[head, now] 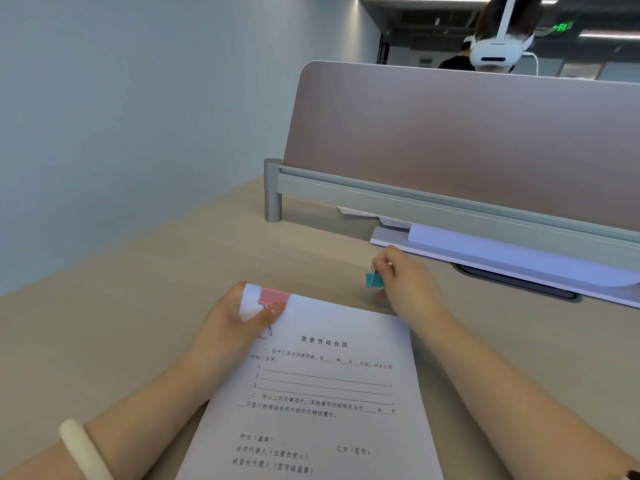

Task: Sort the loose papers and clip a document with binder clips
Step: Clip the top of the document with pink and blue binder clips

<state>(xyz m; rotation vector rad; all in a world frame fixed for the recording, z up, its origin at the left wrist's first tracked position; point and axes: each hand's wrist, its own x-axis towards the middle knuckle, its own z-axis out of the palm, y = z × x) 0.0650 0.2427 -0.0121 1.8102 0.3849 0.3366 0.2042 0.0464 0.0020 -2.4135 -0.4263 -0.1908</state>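
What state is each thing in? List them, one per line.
document: flat on desk, top left corner clipped.
pink binder clip: clamped on document.
blue binder clip: off the paper, pinched by its handles.
left hand: gripping the clipped corner.
right hand: holding blue binder clip.
paper stack: lying by the divider.

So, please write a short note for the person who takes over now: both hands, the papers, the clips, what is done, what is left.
Left hand: pins the document's top-left corner, thumb on the pink clip.
Right hand: grip shut on the blue clip, held above the desk, beyond the top edge.
Done: pink clip is on.
Left: fit the blue clip; sort the papers under the divider.
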